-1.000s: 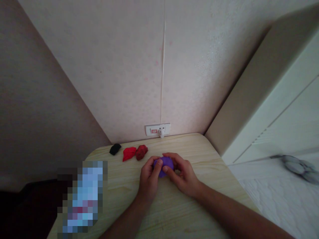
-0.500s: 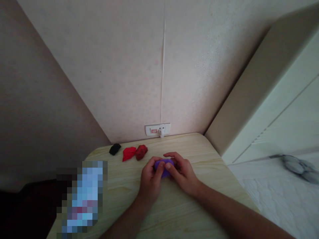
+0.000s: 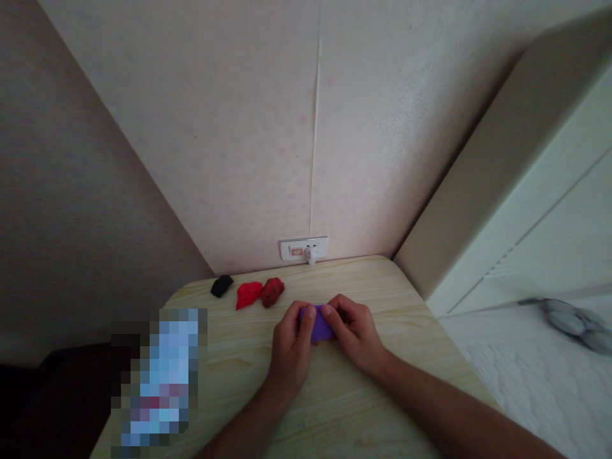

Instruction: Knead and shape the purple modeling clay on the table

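Note:
A smooth purple piece of modelling clay [image 3: 322,325] is pinched between both hands, just above or on the wooden table; which of the two I cannot tell. My left hand [image 3: 291,341] grips its left side, thumb on top and fingers curled behind. On its right side my right hand [image 3: 356,331] holds it the same way, thumb pressed near the upper edge. The undersides of the fingers are hidden. Beyond the hands to the left lie a bright red lump [image 3: 248,294], a darker red lump [image 3: 272,292] touching it, and a small black lump [image 3: 222,286].
The light wooden table [image 3: 229,395] meets the papered wall, where a socket [image 3: 304,248] holds a white plug. A blurred-out bluish item [image 3: 165,370] lies at the table's left edge. A pale cabinet [image 3: 502,191] and a white quilted surface [image 3: 507,370] border the right.
The right hand's raised index finger has curled in against the purple clay. The clay now looks flatter and squarer, with the thumbs spread slightly apart on it.

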The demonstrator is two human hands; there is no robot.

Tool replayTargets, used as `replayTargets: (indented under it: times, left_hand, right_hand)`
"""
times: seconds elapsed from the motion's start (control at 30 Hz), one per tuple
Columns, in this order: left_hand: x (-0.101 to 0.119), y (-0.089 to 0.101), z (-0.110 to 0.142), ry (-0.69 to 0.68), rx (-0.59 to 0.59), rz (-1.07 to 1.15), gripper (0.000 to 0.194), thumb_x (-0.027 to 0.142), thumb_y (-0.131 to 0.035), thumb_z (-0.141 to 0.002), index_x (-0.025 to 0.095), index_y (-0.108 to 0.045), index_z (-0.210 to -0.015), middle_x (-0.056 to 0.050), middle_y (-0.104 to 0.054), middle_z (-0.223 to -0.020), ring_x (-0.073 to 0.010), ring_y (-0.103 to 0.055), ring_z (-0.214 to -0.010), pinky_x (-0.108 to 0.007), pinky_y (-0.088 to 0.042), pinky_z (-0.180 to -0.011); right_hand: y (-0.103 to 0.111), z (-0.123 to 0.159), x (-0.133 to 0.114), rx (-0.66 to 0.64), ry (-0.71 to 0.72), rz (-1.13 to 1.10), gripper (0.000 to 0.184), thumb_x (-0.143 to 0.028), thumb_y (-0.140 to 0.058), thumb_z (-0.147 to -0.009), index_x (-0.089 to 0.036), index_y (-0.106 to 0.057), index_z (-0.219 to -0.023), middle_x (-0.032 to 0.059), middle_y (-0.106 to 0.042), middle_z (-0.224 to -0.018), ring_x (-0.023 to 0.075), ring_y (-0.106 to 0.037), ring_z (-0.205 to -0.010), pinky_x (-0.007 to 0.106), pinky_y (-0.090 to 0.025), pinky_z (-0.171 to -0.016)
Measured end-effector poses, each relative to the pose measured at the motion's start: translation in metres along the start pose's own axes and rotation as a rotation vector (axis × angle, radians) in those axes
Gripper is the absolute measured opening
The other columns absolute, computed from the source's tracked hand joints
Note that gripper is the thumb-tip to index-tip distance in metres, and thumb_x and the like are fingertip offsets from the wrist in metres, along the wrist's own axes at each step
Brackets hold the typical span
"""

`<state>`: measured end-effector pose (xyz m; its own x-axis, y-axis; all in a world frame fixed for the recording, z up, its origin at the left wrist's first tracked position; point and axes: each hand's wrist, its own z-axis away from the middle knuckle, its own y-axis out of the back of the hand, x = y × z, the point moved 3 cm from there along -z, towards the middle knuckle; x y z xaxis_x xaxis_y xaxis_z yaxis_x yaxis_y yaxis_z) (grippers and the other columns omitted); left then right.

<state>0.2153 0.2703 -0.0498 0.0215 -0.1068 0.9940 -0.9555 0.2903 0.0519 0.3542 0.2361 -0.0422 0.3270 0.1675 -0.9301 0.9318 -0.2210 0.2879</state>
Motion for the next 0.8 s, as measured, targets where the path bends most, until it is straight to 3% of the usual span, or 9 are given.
replayTargets:
  times: [0.13,0.27,0.6,0.8]
  left_hand:
    - [-0.0028,-0.0017,0.0041,-0.017,-0.038,-0.099,0.036,0.048,-0.047,-0.099,0.02,-0.054,-0.078,0.003,-0.05,-0.066,-0.0141,-0.047,-0.062,-0.025,-0.035,-0.057]
    - [-0.0032,-0.0022,0.0089,-0.021,-0.042,-0.107,0.037,0.047,-0.041,-0.101,0.021,-0.052,-0.077,0.002,-0.049,-0.066,-0.0143,-0.048,-0.06,-0.026,-0.035,-0.056]
    - [-0.0009,-0.0028,0.0069,-0.081,-0.027,-0.202,0.038,0.045,-0.038,-0.103,0.022,-0.047,-0.073,0.004,-0.047,-0.061,-0.0131,-0.045,-0.055,-0.027,-0.032,-0.055]
    - [-0.0012,-0.0019,0.0084,-0.055,-0.008,-0.166,0.04,0.047,-0.038,-0.102,0.022,-0.046,-0.072,0.004,-0.046,-0.063,-0.0134,-0.045,-0.058,-0.027,-0.032,-0.056]
  right_hand:
    - [-0.0005,-0.0025,0.0005,-0.113,-0.007,0.065,0.052,-0.055,-0.05,-0.099,-0.018,-0.05,-0.063,-0.0045,-0.04,-0.057,0.0103,-0.037,-0.055,0.024,-0.028,-0.05]
    - [-0.0038,-0.001,0.0,-0.218,-0.011,0.057,0.053,-0.052,-0.045,-0.101,-0.017,-0.052,-0.063,-0.0045,-0.04,-0.058,0.0098,-0.037,-0.055,0.023,-0.029,-0.052]
    - [-0.0059,0.0016,-0.0032,-0.211,0.03,0.035,0.048,-0.046,-0.048,-0.101,-0.016,-0.052,-0.064,-0.0044,-0.038,-0.059,0.0096,-0.035,-0.056,0.023,-0.028,-0.053]
    - [-0.0059,0.0002,0.0011,-0.239,-0.02,-0.025,0.052,-0.052,-0.045,-0.102,-0.016,-0.051,-0.064,-0.004,-0.037,-0.061,0.01,-0.034,-0.058,0.024,-0.028,-0.053]
